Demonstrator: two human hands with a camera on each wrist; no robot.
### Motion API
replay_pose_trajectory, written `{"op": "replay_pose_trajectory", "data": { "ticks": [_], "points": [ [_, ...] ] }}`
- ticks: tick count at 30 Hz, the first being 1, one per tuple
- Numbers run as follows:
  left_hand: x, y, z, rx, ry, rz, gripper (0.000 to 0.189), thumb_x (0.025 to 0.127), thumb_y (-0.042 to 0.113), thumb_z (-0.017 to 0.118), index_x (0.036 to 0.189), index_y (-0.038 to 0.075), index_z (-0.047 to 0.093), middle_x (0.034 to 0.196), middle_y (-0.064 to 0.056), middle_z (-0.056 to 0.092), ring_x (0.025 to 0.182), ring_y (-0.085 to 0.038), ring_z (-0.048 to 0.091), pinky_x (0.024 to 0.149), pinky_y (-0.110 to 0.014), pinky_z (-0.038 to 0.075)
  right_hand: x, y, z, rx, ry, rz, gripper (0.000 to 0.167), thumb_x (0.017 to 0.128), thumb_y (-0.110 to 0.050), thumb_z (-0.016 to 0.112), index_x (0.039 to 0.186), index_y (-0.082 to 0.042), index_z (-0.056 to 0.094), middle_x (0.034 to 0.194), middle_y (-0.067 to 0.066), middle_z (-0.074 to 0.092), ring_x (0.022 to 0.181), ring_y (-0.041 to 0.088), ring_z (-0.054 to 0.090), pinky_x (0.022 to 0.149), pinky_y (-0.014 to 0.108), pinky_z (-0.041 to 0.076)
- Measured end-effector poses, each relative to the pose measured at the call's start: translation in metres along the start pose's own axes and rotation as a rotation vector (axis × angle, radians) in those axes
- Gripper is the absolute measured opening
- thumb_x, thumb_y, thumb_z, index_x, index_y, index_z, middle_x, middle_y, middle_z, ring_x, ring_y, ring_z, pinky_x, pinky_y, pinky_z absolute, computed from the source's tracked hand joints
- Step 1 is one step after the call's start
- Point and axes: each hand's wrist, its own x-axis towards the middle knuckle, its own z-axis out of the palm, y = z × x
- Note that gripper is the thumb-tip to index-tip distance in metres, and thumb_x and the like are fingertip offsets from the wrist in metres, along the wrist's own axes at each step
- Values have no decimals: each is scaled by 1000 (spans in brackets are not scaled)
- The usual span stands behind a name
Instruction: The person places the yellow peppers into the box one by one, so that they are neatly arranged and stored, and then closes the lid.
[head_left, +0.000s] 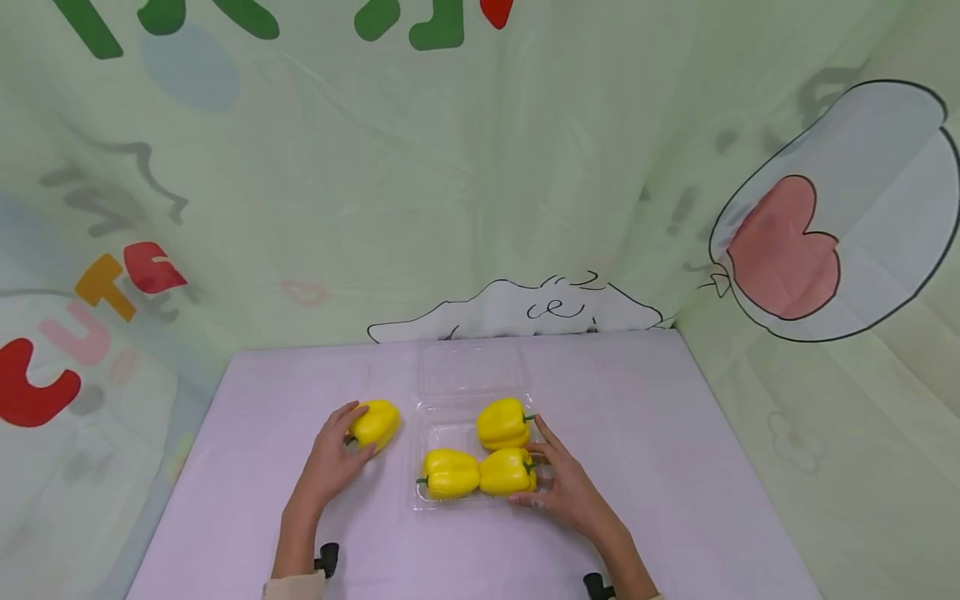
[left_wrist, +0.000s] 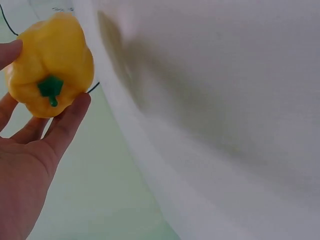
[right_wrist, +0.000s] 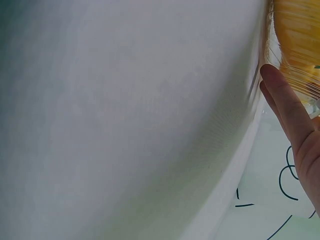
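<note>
Yellow pepper (head_left: 377, 423) in left hand (head_left: 332, 461) grasp, on lilac table (head_left: 247, 467) against green printed backdrop (head_left: 480, 183)

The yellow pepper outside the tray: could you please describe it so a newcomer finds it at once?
On the pale purple table, look left of the clear plastic tray. The yellow bell pepper lies there in the left hand; it alone sits outside the tray.

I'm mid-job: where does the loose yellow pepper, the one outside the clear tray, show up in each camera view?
Head: the loose pepper lies on the table left of the clear tray, held by the left hand.
Left wrist: it fills the upper left, green stem facing the camera, gripped between the fingers.
Right wrist: not in it; only a tray pepper shows.
Shared landmark: the pale table top.
</note>
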Motion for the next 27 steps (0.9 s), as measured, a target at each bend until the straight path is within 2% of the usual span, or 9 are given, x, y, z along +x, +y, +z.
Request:
{"op": "replay_pose_trajectory", "data": {
  "ticks": [7, 16, 22, 27],
  "points": [
    [0, 11, -3, -57, 24, 59, 63, 91, 10, 80, 150, 10, 57, 164, -14, 46, 146, -39, 51, 113, -55, 56, 0, -1, 1, -4, 1, 2, 85, 71, -28, 99, 145, -12, 60, 181, -1, 13, 139, 31, 60, 98, 32, 64],
    [0, 36, -5, -128, -30, 207, 64, 89, 2, 77, 148, 16, 59, 163, -8, 48, 144, -36, 54, 111, -57, 57, 0, -1, 1, 1, -6, 2, 85, 71, -29, 99, 145, -12, 61, 181, -1, 12, 139, 31, 60, 99, 33, 64],
    [3, 52, 8, -175, -95, 268, 66, 89, 0, 76, 148, 22, 59, 164, -6, 48, 145, -32, 54, 113, -56, 55, 0, -2, 0, -4, 0, 9, 88, 70, -28, 100, 146, -12, 59, 181, -2, 12, 139, 31, 60, 98, 32, 64],
    [6, 61, 24, -183, -153, 288, 67, 89, 0, 74, 149, 25, 58, 166, -3, 46, 145, -28, 54, 116, -53, 54, 0, -2, 1, -6, 1, 14, 86, 70, -29, 100, 145, -13, 61, 181, -1, 12, 138, 31, 60, 98, 33, 64]
  ]
}}
